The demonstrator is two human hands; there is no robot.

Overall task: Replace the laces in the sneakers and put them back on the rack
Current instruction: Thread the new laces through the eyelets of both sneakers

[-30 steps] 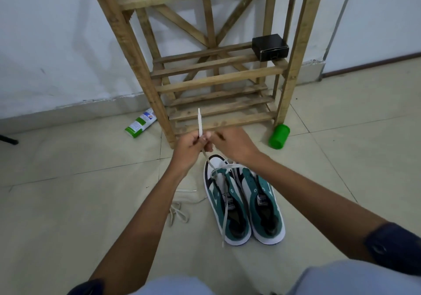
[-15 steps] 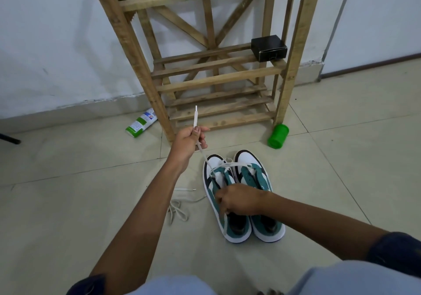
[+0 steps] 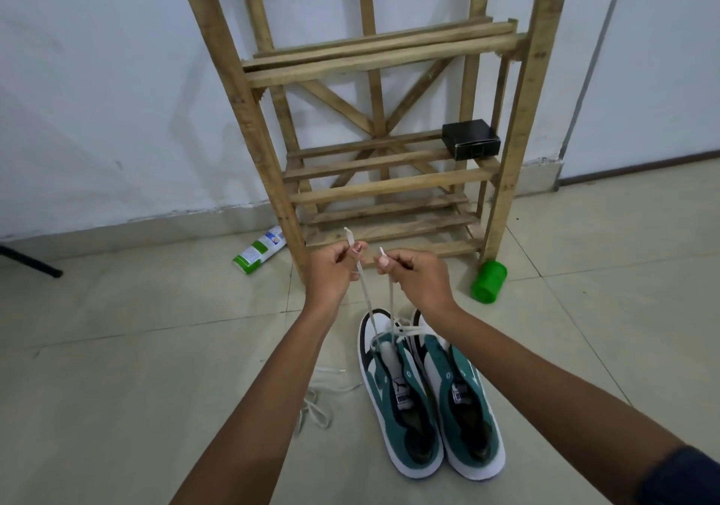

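Observation:
Two green-and-white sneakers stand side by side on the floor tiles, the left sneaker (image 3: 393, 399) and the right sneaker (image 3: 463, 407), toes toward the wooden rack (image 3: 374, 188). A white lace (image 3: 366, 302) runs from the left sneaker's front eyelets up to both hands. My left hand (image 3: 335, 270) pinches one end, its tip sticking up. My right hand (image 3: 417, 274) pinches the other end. Both strands are pulled taut above the shoe. Another loose white lace (image 3: 315, 407) lies in a heap on the floor, left of the sneakers.
A black box (image 3: 469, 144) sits on the rack's middle shelf at the right. A green cup (image 3: 489, 282) lies by the rack's right leg, a green-and-white tube (image 3: 259, 251) by its left leg. A dark leg (image 3: 31, 261) pokes in at the far left.
My right hand has come up from the sneakers and now pinches the second lace end beside my left hand. The view has tilted up, showing more of the rack.

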